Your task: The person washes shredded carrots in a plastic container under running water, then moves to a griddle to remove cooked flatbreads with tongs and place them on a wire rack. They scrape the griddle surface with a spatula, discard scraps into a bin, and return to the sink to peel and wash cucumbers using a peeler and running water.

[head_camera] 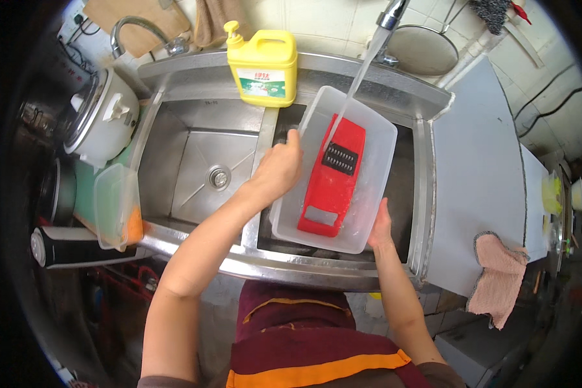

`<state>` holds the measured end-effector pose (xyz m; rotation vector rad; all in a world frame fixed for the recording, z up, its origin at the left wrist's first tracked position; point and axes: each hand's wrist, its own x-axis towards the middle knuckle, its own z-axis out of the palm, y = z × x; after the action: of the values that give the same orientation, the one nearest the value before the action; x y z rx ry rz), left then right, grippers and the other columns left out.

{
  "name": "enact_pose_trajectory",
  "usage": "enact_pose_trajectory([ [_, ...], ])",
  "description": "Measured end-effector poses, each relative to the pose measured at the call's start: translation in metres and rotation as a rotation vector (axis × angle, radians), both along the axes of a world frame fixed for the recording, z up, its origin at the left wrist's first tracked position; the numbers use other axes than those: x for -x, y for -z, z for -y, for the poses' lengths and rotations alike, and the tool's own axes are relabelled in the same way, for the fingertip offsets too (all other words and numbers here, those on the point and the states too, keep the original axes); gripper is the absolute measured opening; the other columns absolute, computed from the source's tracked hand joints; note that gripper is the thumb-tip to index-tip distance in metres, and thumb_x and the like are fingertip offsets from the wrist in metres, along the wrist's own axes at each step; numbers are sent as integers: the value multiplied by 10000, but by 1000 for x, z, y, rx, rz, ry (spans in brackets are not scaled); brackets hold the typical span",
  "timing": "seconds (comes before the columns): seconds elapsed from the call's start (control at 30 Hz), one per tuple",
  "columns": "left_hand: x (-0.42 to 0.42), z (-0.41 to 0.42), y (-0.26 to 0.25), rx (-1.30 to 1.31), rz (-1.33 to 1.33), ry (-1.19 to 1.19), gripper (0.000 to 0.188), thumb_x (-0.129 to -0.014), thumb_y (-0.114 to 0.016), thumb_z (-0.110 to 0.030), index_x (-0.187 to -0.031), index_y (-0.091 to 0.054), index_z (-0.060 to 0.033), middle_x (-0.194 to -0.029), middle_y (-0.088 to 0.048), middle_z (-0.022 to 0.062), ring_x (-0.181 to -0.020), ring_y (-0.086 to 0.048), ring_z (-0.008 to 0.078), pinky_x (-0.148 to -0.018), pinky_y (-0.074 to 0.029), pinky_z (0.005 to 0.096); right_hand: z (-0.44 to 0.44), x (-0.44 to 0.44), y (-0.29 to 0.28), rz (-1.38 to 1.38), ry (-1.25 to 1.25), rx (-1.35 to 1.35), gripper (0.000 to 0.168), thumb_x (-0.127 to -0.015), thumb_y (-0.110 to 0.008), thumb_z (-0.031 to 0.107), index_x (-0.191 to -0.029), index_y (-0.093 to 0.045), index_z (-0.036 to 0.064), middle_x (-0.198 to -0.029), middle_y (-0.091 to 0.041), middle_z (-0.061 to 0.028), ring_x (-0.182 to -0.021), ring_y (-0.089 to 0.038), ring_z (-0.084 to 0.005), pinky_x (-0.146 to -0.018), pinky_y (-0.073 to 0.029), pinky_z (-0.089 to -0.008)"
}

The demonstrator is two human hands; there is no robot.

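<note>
A translucent plastic tub [376, 179] is held over the right sink basin. Inside it lies a red grater [332, 194] with a black toothed insert [340, 158] and a rectangular slot near its lower end. My left hand [282, 167] grips the tub's left side, its thumb pointing up along the wall. At the lower right, my right hand [381, 225] supports the tub, with most of its fingers hidden behind the wall. Water streams from the faucet [392, 17] into the tub, falling around the grater's insert.
A yellow pump jug [264, 68] stands behind the sink divider. The left basin [213, 150] has a drain. Leftward are a rice cooker [104, 116] and a clear container with orange contents [119, 208]. A pink cloth [497, 279] hangs over the right counter's [475, 169] edge.
</note>
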<state>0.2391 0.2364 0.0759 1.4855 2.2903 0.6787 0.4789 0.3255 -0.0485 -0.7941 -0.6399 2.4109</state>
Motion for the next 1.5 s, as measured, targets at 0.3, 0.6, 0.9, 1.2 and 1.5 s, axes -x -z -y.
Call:
enact_pose_trajectory([
  [0.3,56,31,54,-221,-10,-170,259,-820,-487,-180,-944,-413,34,-729,-566,257,-683,-551,425,-613,-430,451,-29,73,-61,269,-225,-147,491,-798,-421,509,-1030,-506,85,-793,-545,-30,-617,-493,-153,-533,-390,-275],
  [0.6,8,5,-37,-20,-147,73,194,-719,-413,-23,-863,-422,107,-745,-548,327,-723,-552,466,-689,-449,486,-2,50,-28,-83,34,43,447,-790,-416,463,-1054,-538,124,-864,-571,-51,-774,-540,-185,-663,-447,-317],
  [0.9,39,47,-45,19,-229,-5,176,-736,-409,-41,-864,-430,76,-737,-564,293,-709,-554,456,-660,-441,509,39,98,-4,-232,27,102,480,-789,-413,447,-1124,-495,113,-981,-549,-56,-923,-502,-213,-788,-407,-366],
  [1.2,-1,-36,-55,-20,-369,127,161,-697,-482,-16,-833,-439,60,-735,-589,250,-709,-599,392,-620,-494,438,-36,64,3,-214,116,27,499,-781,-431,470,-1097,-499,91,-985,-557,-73,-895,-526,-218,-788,-429,-348],
  [1.5,-4,-11,-35,88,-418,83,158,-700,-478,-22,-839,-446,46,-706,-592,236,-703,-605,378,-638,-489,448,7,87,20,-216,251,163,495,-802,-420,453,-1116,-487,76,-901,-568,-56,-765,-549,-206,-654,-465,-317],
])
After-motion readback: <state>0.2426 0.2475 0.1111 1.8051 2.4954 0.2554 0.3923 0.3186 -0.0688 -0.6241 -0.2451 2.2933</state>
